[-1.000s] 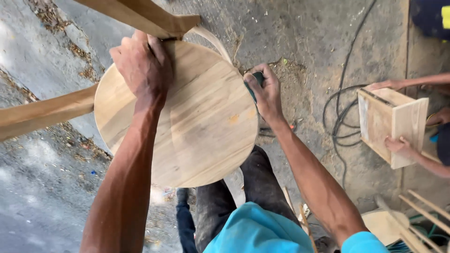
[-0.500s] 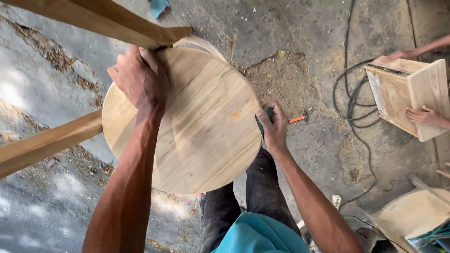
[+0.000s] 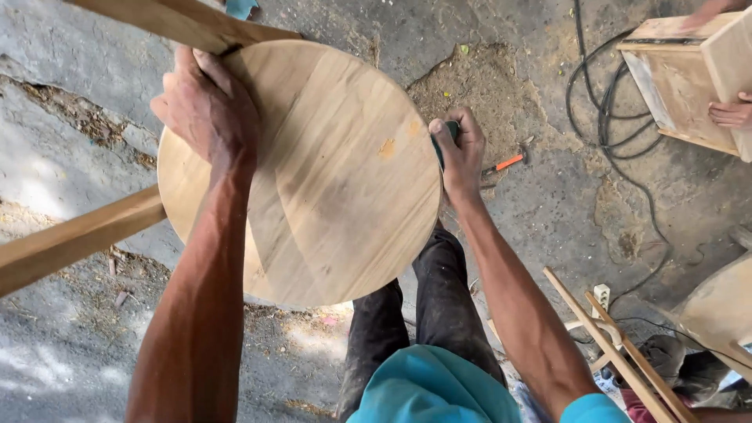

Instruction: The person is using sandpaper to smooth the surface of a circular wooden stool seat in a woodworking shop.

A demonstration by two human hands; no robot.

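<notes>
**Two hands on a round wooden top**

The left hand (image 3: 205, 106) lies pressed on the upper left part of a round wooden top (image 3: 313, 180), its fingers curled over the far rim, where a wooden leg (image 3: 188, 22) crosses above it. A second wooden leg (image 3: 74, 239) sticks out at the left from under the disc. The right hand (image 3: 460, 153) sits at the disc's right edge, its fingers closed around a dark green tool (image 3: 448, 135) that touches the rim. The disc is held above a cracked concrete floor (image 3: 70, 141), over the person's dark trousers (image 3: 439, 313). Just beyond the right hand an orange-handled tool (image 3: 505, 164) lies on the floor. A black cable (image 3: 607, 117) loops towards a wooden box (image 3: 677, 82) at the upper right, which another person's hand (image 3: 732, 112) grips.
</notes>
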